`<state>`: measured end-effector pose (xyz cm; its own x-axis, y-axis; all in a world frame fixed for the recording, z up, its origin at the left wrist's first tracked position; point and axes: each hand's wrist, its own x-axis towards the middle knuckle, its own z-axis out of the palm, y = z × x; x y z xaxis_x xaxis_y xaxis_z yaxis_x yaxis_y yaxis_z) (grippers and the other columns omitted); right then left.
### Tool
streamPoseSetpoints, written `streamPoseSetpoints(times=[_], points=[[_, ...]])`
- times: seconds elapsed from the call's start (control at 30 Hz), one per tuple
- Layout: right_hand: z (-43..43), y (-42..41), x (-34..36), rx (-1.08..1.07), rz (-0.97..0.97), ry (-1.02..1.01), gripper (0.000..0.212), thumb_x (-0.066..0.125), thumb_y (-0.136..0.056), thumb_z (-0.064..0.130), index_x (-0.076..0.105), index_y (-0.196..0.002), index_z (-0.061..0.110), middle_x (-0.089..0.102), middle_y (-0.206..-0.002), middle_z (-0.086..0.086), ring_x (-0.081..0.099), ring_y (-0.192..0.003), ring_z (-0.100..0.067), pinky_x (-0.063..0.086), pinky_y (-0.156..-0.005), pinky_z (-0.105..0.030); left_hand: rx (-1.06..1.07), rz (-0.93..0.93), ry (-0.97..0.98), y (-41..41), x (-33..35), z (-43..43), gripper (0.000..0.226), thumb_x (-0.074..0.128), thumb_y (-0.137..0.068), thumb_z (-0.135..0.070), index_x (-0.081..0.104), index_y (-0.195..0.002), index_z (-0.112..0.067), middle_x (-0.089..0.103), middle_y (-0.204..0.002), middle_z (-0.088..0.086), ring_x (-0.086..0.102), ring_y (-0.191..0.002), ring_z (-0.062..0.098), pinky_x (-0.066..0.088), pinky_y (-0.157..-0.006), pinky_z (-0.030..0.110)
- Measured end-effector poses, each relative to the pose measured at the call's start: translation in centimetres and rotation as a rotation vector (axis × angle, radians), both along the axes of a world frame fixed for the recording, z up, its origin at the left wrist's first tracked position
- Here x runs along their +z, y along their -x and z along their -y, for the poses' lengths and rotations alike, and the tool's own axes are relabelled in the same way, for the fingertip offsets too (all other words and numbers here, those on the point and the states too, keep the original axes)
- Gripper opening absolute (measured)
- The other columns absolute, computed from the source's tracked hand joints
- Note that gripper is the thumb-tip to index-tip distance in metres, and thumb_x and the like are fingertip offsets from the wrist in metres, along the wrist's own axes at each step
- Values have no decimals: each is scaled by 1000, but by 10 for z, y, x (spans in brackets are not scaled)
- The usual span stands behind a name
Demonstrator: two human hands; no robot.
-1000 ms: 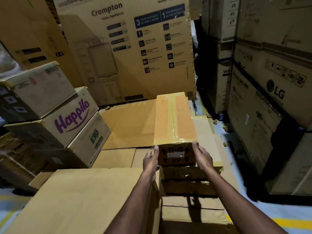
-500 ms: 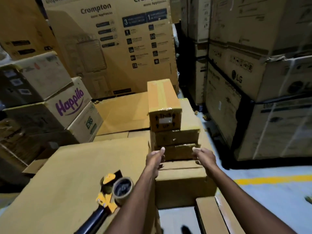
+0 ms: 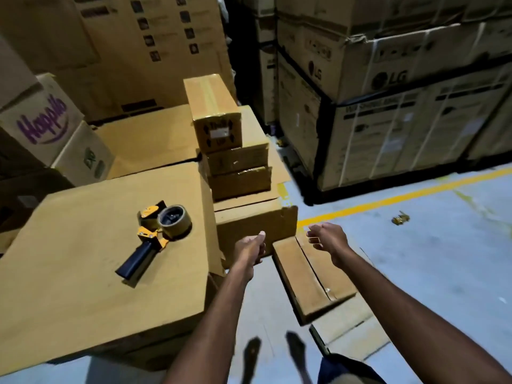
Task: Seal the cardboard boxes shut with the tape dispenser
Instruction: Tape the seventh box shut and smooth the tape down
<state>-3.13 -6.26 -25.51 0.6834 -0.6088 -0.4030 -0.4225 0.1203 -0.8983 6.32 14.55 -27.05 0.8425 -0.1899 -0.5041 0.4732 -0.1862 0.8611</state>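
Tape dispenser (image 3: 151,239) — yellow painted frame, dark smooth handle, glossy brown tape roll (image 3: 175,223). Taped box (image 3: 214,115) — matt brown cardboard, shiny clear tape along its top. Large carton (image 3: 91,267) — plain matt cardboard. Floor (image 3: 443,259) — smooth grey concrete, painted yellow line.

Open grey floor (image 3: 429,259) lies right of the low box (image 3: 307,278), walled beyond by stacked LG cartons (image 3: 388,112), while on the left the stack of sealed boxes (image 3: 235,162) and the big carton (image 3: 83,286) hem the gap, its top free around the tape dispenser (image 3: 155,236).
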Motion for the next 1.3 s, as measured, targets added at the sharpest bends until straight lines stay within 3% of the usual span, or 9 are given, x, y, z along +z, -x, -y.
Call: streamPoseSetpoints(times=[0.17,0.4,0.63,0.7,0.8,0.97,1.13,1.23,1.3], points=[[28,65,-29,-61,-74,-75,15,68,-96,18,72,-97,4,73,-81,-9,64,-66,-22,52,-66,-33,-112,-13,-87,52,-35,28,24,72,-95,-36,71,-94,-12,69,-86,4,61,-76,21,47,-68,33],[82,169,-121,-206,-281,-229,15,70,-93,21,73,-92,5,74,-76,-9,64,-62,-22,51,-56,-28,-441,36,-385,129,-106,81,22,70,-92,-36,64,-75,-23,66,-79,6,61,-69,26,40,-61,25],[115,255,-244,-283,-416,-415,17,67,-100,19,58,-87,12,64,-75,-11,52,-49,-16,40,-47,-22,-652,-70,-560,190,-230,138,33,72,-95,-38,70,-114,-12,69,-111,4,62,-80,11,45,-55,15],[118,269,-286,-299,-444,-464,19,67,-100,22,61,-86,12,66,-78,-11,55,-55,-18,42,-52,-24,-723,-70,-586,202,-268,148,39,71,-97,-39,66,-123,-11,67,-120,7,64,-90,14,51,-69,16],[117,281,-349,-334,-443,-534,21,67,-100,24,64,-84,11,67,-81,-12,60,-61,-20,47,-53,-23,-888,-64,-648,206,-324,159,53,68,-98,-42,58,-138,-8,57,-142,10,55,-129,28,47,-104,39],[107,270,-460,-341,-488,-603,27,66,-101,27,65,-78,13,66,-70,-6,59,-58,-17,45,-59,-25,-1004,2,-733,184,-423,176,56,68,-97,-44,58,-138,-7,57,-143,12,54,-130,29,45,-103,36],[100,250,-564,-305,-503,-670,33,59,-100,20,52,-68,19,48,-54,3,43,-42,-9,31,-45,-21,-1025,54,-807,152,-528,187,56,69,-96,-44,57,-140,-11,55,-147,10,48,-137,29,41,-111,40],[100,238,-609,-255,-533,-598,14,63,-100,30,59,-90,21,57,-83,-1,53,-62,-12,44,-51,-26,-1032,91,-830,139,-576,197,57,72,-91,-44,59,-137,-12,55,-144,11,47,-136,29,41,-110,41],[99,231,-637,-248,-568,-539,22,65,-99,38,57,-110,21,56,-101,-3,54,-68,-10,51,-54,-26,-1040,131,-832,133,-605,204,68,69,-82,-55,60,-134,-12,53,-144,10,45,-136,29,42,-109,46]])
